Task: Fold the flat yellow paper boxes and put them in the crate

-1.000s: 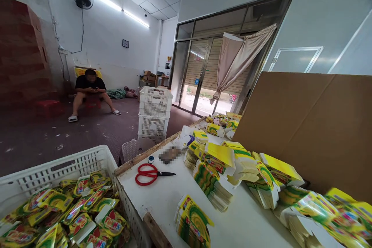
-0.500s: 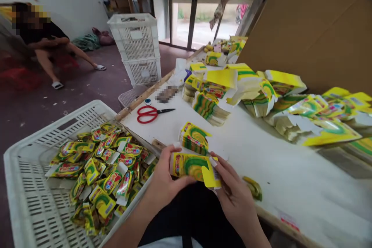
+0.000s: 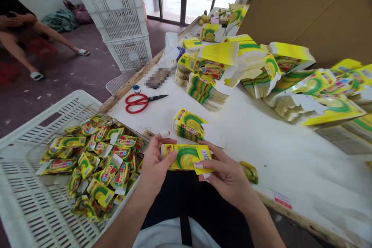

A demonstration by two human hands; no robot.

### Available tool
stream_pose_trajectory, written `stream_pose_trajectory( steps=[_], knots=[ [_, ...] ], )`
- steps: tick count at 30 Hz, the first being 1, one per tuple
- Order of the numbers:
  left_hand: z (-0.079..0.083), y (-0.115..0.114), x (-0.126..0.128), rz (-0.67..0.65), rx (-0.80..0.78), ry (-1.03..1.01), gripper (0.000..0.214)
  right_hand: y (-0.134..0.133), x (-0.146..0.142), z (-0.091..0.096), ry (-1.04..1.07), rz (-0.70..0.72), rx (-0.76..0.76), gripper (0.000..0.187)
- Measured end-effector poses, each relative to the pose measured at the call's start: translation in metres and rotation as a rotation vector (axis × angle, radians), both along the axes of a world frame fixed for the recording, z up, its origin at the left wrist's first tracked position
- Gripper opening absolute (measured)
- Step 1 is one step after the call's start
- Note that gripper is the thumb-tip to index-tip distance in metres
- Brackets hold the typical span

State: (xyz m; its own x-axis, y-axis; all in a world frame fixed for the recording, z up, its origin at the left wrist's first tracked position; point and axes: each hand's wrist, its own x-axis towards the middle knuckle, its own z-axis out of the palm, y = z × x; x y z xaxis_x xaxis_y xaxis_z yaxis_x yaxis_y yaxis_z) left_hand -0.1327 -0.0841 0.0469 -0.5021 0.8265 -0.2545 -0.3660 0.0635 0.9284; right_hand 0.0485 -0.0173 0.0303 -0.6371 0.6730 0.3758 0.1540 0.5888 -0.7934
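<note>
Between both hands lies a small yellow-and-green printed carton [image 3: 184, 157] above my lap, at the table's near edge. My left hand [image 3: 158, 159] grips its left end, thumb on top. The fingers of my right hand [image 3: 225, 172] close on the right end, at a yellow flap beside the barcode. White wraps cover some fingertips. Just beyond the carton, a stack of flat cartons [image 3: 190, 126] lies on the white table [image 3: 247, 135]. A yellow-green curved piece [image 3: 250, 172] rests right of my right hand.
A white plastic crate [image 3: 23, 170] at left holds many folded cartons [image 3: 107, 172]. Red-handled scissors [image 3: 138, 102] and a small blue-and-white roll [image 3: 136, 88] lie on the table. Carton bundles [image 3: 217, 62] line its far side. Stacked crates [image 3: 124, 23] and a seated person [image 3: 20, 27] are beyond.
The camera view has tipped downward. My right fingers have moved onto the carton's end flap, which stuck out before and now lies nearer the carton. My left thumb now rests on the carton's top.
</note>
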Motion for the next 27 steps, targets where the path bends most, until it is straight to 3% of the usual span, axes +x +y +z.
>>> stream_pose_trajectory(
  steps=[5, 11, 14, 17, 21, 27],
  knots=[
    [0.003, -0.001, 0.004, -0.009, 0.015, -0.017, 0.047, -0.009, -0.007, -0.001, 0.039, -0.125, 0.056, 0.031],
    [0.005, -0.005, 0.002, -0.056, 0.033, 0.049, 0.047, -0.013, 0.001, 0.006, -0.03, -0.003, -0.052, 0.026],
    [0.006, -0.008, 0.005, -0.092, 0.049, 0.07, 0.044, -0.017, -0.003, 0.008, -0.001, -0.113, -0.086, 0.025],
    [0.006, -0.01, 0.007, -0.109, 0.055, 0.07, 0.042, -0.026, -0.015, 0.005, 0.075, -0.247, -0.05, 0.037],
    [0.006, -0.011, 0.003, -0.066, 0.046, 0.051, 0.043, -0.029, -0.021, 0.0, 0.084, -0.166, -0.049, 0.052],
    [0.002, -0.006, -0.002, 0.002, 0.035, 0.024, 0.044, -0.016, -0.009, -0.003, 0.007, -0.06, 0.095, 0.025]
  ],
)
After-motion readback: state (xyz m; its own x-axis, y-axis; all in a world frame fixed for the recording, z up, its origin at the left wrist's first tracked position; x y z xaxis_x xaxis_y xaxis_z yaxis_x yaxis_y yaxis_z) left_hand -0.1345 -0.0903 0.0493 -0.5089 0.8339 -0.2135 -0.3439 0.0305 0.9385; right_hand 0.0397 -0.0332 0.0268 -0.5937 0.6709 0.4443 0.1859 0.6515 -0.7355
